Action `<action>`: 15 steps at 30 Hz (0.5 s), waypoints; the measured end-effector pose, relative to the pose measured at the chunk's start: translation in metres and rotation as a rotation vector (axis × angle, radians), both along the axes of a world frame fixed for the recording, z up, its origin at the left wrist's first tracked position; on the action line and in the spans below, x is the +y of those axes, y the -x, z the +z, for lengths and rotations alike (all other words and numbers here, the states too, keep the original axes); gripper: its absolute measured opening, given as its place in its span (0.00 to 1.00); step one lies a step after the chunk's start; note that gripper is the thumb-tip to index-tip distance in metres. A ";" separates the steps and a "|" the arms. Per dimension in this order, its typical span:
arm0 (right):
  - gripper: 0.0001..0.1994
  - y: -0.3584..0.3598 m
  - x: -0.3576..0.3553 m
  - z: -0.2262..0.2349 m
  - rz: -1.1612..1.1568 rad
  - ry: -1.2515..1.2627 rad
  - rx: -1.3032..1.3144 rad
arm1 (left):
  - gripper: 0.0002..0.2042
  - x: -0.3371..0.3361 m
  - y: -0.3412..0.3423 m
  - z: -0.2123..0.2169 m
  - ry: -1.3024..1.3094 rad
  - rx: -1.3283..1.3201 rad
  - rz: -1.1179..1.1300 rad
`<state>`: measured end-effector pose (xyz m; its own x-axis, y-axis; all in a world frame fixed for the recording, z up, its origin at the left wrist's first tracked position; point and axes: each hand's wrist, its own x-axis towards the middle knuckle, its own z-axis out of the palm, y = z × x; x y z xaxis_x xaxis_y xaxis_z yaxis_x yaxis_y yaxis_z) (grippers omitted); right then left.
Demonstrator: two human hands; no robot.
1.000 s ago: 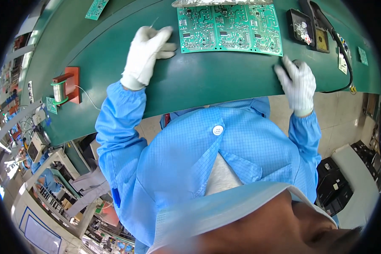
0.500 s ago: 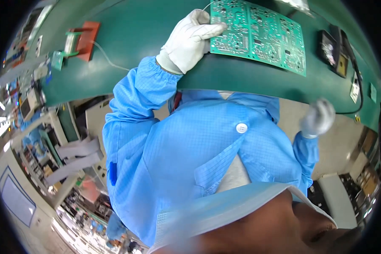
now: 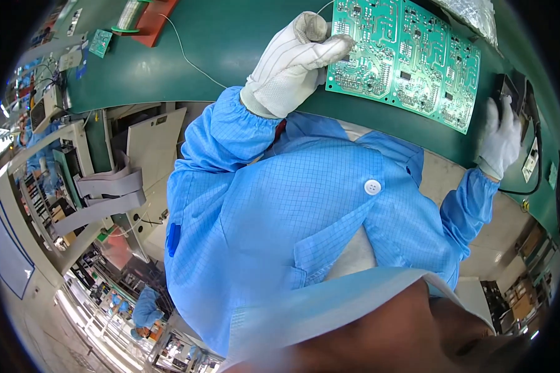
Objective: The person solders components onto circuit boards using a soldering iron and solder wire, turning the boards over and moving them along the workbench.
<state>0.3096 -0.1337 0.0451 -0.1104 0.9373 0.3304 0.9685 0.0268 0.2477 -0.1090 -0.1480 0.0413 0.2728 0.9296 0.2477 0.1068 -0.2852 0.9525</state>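
Observation:
My left hand (image 3: 292, 65), in a striped white glove, is closed at the left edge of a green circuit board (image 3: 410, 78), gripping it between thumb and fingers. Small chips and solder joints cover the board's upper face. A thin pale wire (image 3: 183, 46) runs from a spool (image 3: 129, 15) toward this hand, and a piece of wire shows above the fingers. Beyond the board's right edge, my gloved right hand (image 3: 501, 140) has its fingers stretched out at a black holder (image 3: 519, 93); the fingertips partly cover it. Nothing is visible in that hand.
The spool stands by an orange-red base (image 3: 152, 23) on the green bench (image 3: 230, 46). A small green board (image 3: 100, 43) lies left of it. Silvery wrapping (image 3: 473, 15) lies behind the large board. A black cable (image 3: 537, 168) loops along the right side.
My right hand has moved up from beside my body to the black holder, its fingers now stretched. My left hand still grips the board. The whole view has shifted slightly.

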 end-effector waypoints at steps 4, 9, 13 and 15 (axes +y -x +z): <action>0.18 -0.011 0.006 -0.008 -0.084 0.027 0.146 | 0.11 -0.011 -0.012 0.010 0.475 -0.609 -0.006; 0.18 -0.012 0.005 -0.006 -0.096 -0.004 0.122 | 0.10 -0.008 -0.010 0.009 0.465 -0.607 -0.036; 0.19 0.000 -0.010 0.002 0.353 -0.348 0.290 | 0.09 -0.014 -0.014 0.028 0.473 -0.468 -0.060; 0.18 0.063 -0.021 0.021 0.096 -0.199 1.009 | 0.08 -0.014 -0.019 0.025 0.504 -0.581 -0.005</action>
